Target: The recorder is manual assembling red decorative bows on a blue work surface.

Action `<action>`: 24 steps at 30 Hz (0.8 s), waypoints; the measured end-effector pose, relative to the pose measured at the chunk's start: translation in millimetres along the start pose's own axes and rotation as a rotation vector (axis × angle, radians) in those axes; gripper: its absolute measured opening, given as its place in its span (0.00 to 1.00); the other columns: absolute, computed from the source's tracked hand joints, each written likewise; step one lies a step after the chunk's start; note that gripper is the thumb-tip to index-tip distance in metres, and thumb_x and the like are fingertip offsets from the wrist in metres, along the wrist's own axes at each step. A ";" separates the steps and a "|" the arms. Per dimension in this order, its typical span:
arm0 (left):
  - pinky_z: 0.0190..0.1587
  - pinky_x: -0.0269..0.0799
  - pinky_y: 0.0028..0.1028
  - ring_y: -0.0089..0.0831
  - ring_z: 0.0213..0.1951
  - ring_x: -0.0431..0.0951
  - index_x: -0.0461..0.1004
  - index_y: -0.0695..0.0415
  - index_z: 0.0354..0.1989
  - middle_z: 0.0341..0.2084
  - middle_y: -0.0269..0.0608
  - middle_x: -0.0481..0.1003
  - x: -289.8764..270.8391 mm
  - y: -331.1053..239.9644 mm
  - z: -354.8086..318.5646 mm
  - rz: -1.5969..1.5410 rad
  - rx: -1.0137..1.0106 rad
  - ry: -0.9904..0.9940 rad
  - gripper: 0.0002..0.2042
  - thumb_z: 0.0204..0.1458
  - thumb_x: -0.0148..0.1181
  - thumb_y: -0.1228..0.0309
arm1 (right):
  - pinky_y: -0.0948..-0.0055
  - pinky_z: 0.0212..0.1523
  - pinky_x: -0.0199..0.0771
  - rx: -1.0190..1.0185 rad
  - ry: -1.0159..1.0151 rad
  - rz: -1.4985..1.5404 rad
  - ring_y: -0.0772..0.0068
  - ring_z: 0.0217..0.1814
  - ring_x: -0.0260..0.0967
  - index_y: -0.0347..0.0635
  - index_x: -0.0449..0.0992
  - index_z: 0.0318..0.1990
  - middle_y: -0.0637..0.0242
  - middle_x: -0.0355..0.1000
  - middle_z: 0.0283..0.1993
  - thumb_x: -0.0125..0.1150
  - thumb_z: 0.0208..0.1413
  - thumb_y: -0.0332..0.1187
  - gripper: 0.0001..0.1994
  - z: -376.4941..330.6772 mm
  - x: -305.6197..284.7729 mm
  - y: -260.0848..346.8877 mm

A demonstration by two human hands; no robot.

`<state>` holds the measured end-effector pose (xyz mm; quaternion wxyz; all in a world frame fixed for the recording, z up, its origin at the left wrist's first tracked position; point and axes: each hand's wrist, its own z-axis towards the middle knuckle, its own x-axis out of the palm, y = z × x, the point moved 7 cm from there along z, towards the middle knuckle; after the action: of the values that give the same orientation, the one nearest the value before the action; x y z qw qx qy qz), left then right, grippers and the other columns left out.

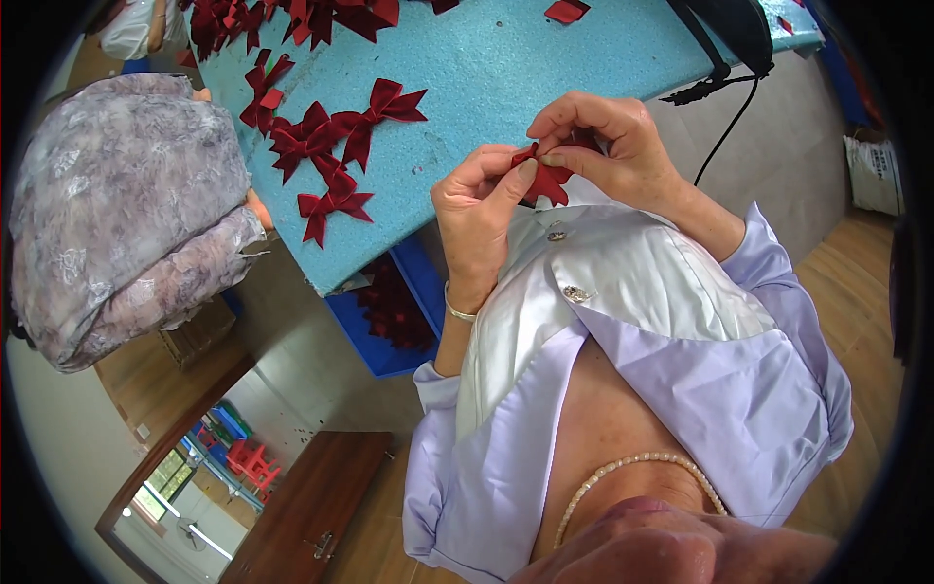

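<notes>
Both hands work at chest height, just in front of the wearer's pale lilac blouse [700, 360]. The left hand [477, 209] is closed in a pinch, thumb and forefinger gripping the left side of a small dark red ribbon bow [547, 180]. The right hand [608, 146] is likewise closed, its fingertips pressed on the top and right of the same bow. The bow sits between the two hands, clear of the counter [545, 58], which is covered in a turquoise foam sheet and lies on the far side of the hands.

On the counter, to the left of the hands, a loose cluster of finished red bows [336, 136] lies flat; more red bows [282, 19] are heaped at the far left edge, and one red scrap [566, 10] lies at the far edge. A black cable [730, 127] hangs off the counter's right side. Below the counter's near edge, a blue bin [389, 321] holds more dark red pieces.

At the left, another person in a grey patterned garment [126, 214] stands against the counter; only a fingertip of theirs shows, near the counter's edge
</notes>
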<state>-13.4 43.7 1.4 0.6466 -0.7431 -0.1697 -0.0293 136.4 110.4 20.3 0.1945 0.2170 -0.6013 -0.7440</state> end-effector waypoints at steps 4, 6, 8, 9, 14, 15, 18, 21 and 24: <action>0.37 0.74 0.19 0.18 0.33 0.77 0.81 0.66 0.34 0.35 0.38 0.79 1.4 -3.9 -0.4 0.094 0.041 -0.021 0.02 0.53 0.65 0.82 | 0.82 0.35 0.74 -0.005 -0.001 0.038 0.81 0.36 0.75 0.34 0.77 0.45 0.67 0.77 0.34 0.61 0.49 0.14 0.15 -0.2 0.3 0.0; 0.36 0.73 0.18 0.18 0.33 0.76 0.80 0.66 0.33 0.35 0.37 0.79 1.0 -6.3 -0.8 0.148 0.076 -0.033 0.02 0.53 0.65 0.82 | 0.82 0.33 0.73 -0.012 -0.010 0.049 0.82 0.35 0.74 0.35 0.77 0.46 0.67 0.77 0.34 0.60 0.48 0.14 0.16 -0.3 -0.5 1.3; 0.37 0.73 0.18 0.17 0.33 0.76 0.80 0.66 0.33 0.35 0.36 0.79 -1.1 -4.3 -0.6 0.157 0.069 -0.040 0.01 0.53 0.65 0.83 | 0.82 0.33 0.74 -0.033 0.019 0.029 0.81 0.35 0.75 0.35 0.77 0.48 0.67 0.77 0.33 0.59 0.46 0.13 0.19 0.5 0.1 5.3; 0.37 0.73 0.18 0.17 0.33 0.76 0.80 0.66 0.33 0.35 0.36 0.79 -0.4 -4.9 -0.9 0.158 0.069 -0.039 0.01 0.53 0.65 0.83 | 0.82 0.33 0.74 -0.033 0.017 0.029 0.81 0.35 0.75 0.35 0.77 0.48 0.67 0.77 0.33 0.59 0.46 0.13 0.19 0.6 -0.4 5.6; 0.37 0.73 0.18 0.16 0.34 0.76 0.80 0.66 0.34 0.34 0.34 0.79 2.6 -4.3 -1.0 0.122 0.041 -0.031 0.01 0.54 0.64 0.82 | 0.79 0.36 0.77 -0.096 -0.012 -0.035 0.79 0.35 0.76 0.35 0.77 0.46 0.67 0.76 0.32 0.61 0.47 0.13 0.17 -1.3 -0.1 5.1; 0.37 0.73 0.18 0.16 0.34 0.76 0.80 0.66 0.34 0.34 0.34 0.79 2.6 -3.3 -0.6 0.122 0.041 -0.030 0.01 0.54 0.64 0.82 | 0.79 0.36 0.77 -0.096 -0.013 -0.035 0.79 0.35 0.76 0.35 0.77 0.46 0.67 0.76 0.32 0.61 0.47 0.13 0.17 -1.4 0.3 6.1; 0.37 0.73 0.18 0.16 0.34 0.76 0.80 0.66 0.35 0.33 0.34 0.79 2.1 -5.8 -1.1 0.147 0.106 -0.029 0.02 0.54 0.64 0.82 | 0.79 0.35 0.77 -0.026 -0.028 -0.006 0.80 0.35 0.75 0.34 0.77 0.45 0.66 0.76 0.32 0.62 0.48 0.13 0.15 -1.9 1.6 3.2; 0.37 0.73 0.18 0.16 0.34 0.76 0.80 0.65 0.35 0.33 0.34 0.79 1.2 -6.4 -0.2 0.158 0.081 -0.020 0.02 0.54 0.64 0.82 | 0.80 0.35 0.77 -0.058 -0.032 0.002 0.79 0.35 0.75 0.34 0.76 0.44 0.66 0.76 0.32 0.63 0.49 0.14 0.14 -1.9 2.1 4.8; 0.38 0.73 0.18 0.17 0.34 0.76 0.80 0.66 0.35 0.33 0.34 0.79 2.1 -5.5 -0.3 0.103 0.035 0.006 0.02 0.54 0.64 0.82 | 0.80 0.35 0.76 -0.042 -0.049 0.003 0.80 0.35 0.74 0.35 0.75 0.43 0.67 0.74 0.33 0.63 0.48 0.14 0.14 -2.4 1.1 4.5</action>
<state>-12.9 44.4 7.3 0.6607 -0.7394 -0.1297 0.0048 136.9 107.0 24.1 0.1853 0.1936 -0.5903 -0.7614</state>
